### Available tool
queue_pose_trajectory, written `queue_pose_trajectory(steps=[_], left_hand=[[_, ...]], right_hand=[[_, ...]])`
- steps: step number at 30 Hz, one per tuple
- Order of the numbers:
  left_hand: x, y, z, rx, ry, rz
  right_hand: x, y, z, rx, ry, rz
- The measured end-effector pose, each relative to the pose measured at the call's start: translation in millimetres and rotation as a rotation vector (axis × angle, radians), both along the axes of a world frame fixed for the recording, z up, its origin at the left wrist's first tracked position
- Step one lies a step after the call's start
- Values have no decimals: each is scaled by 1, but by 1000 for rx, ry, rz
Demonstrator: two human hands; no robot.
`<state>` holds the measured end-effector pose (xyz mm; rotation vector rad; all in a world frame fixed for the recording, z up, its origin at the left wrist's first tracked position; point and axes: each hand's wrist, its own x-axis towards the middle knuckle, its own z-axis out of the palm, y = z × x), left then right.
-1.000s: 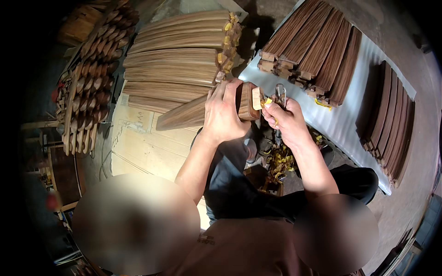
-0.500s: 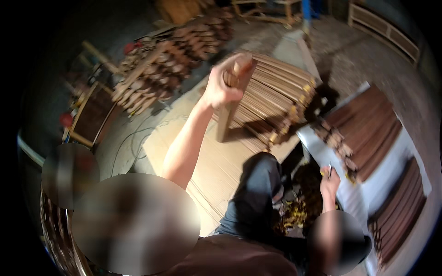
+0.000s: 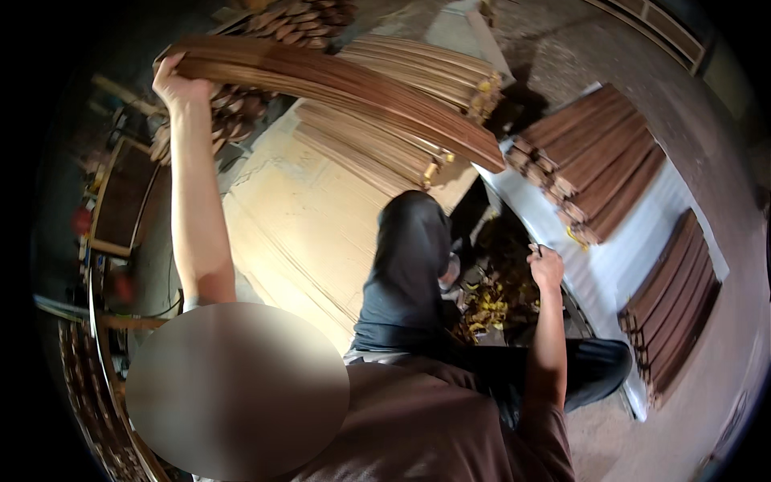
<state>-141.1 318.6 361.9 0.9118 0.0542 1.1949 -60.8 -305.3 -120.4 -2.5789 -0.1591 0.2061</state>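
My left hand (image 3: 181, 82), arm stretched out to the upper left, is closed around the end of a long brown wooden slat (image 3: 337, 80). The slat slants across the upper view, its other end reaching down and right near the stack of dark slats (image 3: 604, 153). It passes in front of lighter wooden slats (image 3: 361, 143) laid side by side. At the right, my right hand (image 3: 548, 269) is closed around a small, thin tool (image 3: 536, 251), too small to tell its kind. Below that hand lies a pile of yellow and brown scraps (image 3: 494, 305).
Cardboard (image 3: 281, 233) covers the floor at the left of my bent knee (image 3: 401, 249). A white sheet (image 3: 634, 241) carries the dark stack and a second slat bundle (image 3: 675, 305). Rough wooden pieces (image 3: 297, 22) are heaped at the back; a framed panel (image 3: 124, 197) stands far left.
My left hand has swung left, turning the slat from nearly end-on to lying lengthwise across the view. My right hand still grips the small tool. The whole view has shifted.
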Motion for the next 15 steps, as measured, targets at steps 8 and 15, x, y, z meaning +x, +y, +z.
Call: queue_pose_trajectory(steps=[8, 15], left_hand=[[26, -47, -111, -347, 226, -62], [61, -51, -195, -569, 366, -178]], right_hand=[[5, -10, 98, 948, -65, -104], [-22, -24, 115, 831, -154, -91]])
